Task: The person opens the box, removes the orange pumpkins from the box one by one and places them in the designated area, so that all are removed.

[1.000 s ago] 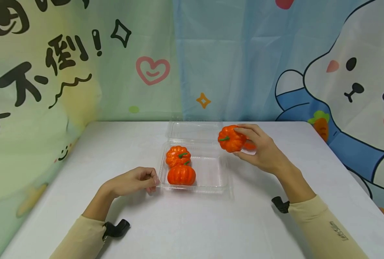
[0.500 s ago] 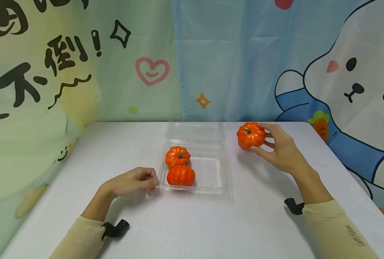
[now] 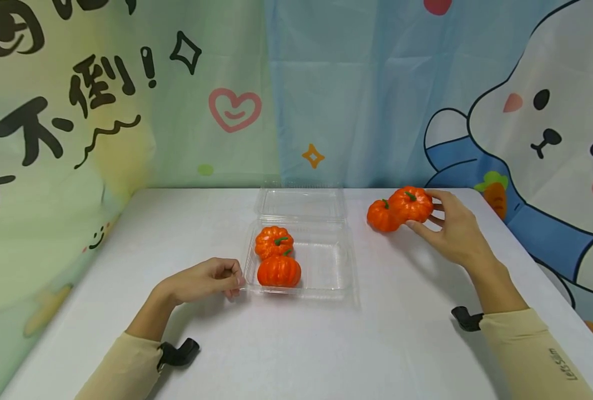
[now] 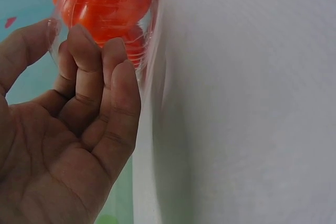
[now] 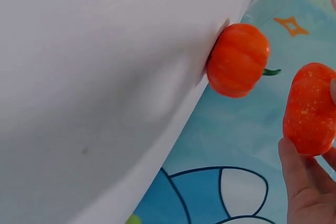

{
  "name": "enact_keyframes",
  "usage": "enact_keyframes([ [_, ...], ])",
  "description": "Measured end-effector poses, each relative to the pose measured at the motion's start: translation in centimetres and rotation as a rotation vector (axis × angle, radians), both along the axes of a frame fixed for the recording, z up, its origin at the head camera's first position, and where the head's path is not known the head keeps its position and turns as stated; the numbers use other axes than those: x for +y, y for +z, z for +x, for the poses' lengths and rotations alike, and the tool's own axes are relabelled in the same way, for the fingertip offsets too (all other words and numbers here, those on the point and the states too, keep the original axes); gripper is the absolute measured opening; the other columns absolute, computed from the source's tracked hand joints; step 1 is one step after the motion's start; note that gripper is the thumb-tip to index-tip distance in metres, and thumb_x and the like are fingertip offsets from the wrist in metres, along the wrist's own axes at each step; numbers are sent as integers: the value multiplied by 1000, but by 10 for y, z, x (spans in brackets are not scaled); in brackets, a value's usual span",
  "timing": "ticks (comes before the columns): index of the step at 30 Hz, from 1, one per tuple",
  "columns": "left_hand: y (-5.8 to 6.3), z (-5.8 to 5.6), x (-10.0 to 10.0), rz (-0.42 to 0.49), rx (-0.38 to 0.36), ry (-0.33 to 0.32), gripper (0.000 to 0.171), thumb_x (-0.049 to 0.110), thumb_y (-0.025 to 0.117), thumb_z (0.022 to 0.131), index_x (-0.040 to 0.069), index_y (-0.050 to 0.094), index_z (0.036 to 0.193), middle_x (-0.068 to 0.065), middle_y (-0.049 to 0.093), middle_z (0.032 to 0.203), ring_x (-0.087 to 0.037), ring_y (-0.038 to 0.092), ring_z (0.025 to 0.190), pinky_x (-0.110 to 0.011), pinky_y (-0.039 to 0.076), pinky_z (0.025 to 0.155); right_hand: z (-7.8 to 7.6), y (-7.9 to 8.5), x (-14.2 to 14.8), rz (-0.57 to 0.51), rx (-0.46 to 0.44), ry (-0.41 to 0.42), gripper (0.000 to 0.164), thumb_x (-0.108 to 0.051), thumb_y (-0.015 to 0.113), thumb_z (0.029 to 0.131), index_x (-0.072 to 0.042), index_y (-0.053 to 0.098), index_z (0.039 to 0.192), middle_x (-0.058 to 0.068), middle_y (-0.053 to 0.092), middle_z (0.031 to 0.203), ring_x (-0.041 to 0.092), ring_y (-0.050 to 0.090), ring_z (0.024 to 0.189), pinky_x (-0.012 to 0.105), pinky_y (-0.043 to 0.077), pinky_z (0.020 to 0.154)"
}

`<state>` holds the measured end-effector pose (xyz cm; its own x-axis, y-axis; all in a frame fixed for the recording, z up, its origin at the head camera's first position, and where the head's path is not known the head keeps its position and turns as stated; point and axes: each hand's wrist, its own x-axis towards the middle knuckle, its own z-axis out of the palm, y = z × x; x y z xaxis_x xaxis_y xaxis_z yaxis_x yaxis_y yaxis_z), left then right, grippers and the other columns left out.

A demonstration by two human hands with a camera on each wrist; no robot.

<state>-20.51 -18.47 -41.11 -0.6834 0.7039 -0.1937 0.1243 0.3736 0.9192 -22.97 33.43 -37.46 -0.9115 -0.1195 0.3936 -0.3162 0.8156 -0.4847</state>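
Observation:
My right hand [image 3: 453, 230] grips a small orange toy pumpkin [image 3: 412, 204] between thumb and fingers, raised off the table. Another pumpkin [image 3: 382, 215] stands on the table just left of it; the right wrist view shows a gap between the held pumpkin [image 5: 311, 111] and the standing pumpkin [image 5: 239, 60]. With thumb and curled fingers, my left hand [image 3: 208, 280] pinches the near left edge of a clear plastic box [image 3: 326, 290]. Inside the box's left side sit a rear pumpkin [image 3: 274, 242] and a front pumpkin [image 3: 279, 271].
The box's hinged lid [image 3: 302, 203] lies folded back toward the rear edge of the white table [image 3: 296, 344]. Behind the table hangs a printed curtain [image 3: 346, 100]. A black wrist mount [image 3: 180, 353] sticks out from the left sleeve, another wrist mount [image 3: 467, 319] from the right.
My right hand has carried its pumpkin rightward from beside the lid, past the standing pumpkin, which now shows to its left. My left hand and the box have stayed put.

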Motion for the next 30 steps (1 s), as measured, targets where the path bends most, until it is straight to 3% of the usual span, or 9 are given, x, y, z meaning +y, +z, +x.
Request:
enact_keyframes([
  [10, -1, 0, -1, 0, 9, -1, 15, 12, 57, 103, -2, 60, 100, -16, 65, 89, -26, 63, 83, -31, 53, 80, -4, -11, 19, -6, -39, -109, 80, -33, 76, 94, 0, 35, 153, 29, 42, 145, 50, 50, 123, 65, 51, 92],
  [30, -2, -1, -2, 7, 20, -8, 14, 13, 58, 103, -1, 61, 100, -13, 65, 88, -26, 63, 83, -31, 54, 79, -12, -24, 37, 66, -225, -144, 77, -42, 65, 100, 8, 35, 150, 39, 43, 143, 57, 50, 122, 68, 46, 97],
])
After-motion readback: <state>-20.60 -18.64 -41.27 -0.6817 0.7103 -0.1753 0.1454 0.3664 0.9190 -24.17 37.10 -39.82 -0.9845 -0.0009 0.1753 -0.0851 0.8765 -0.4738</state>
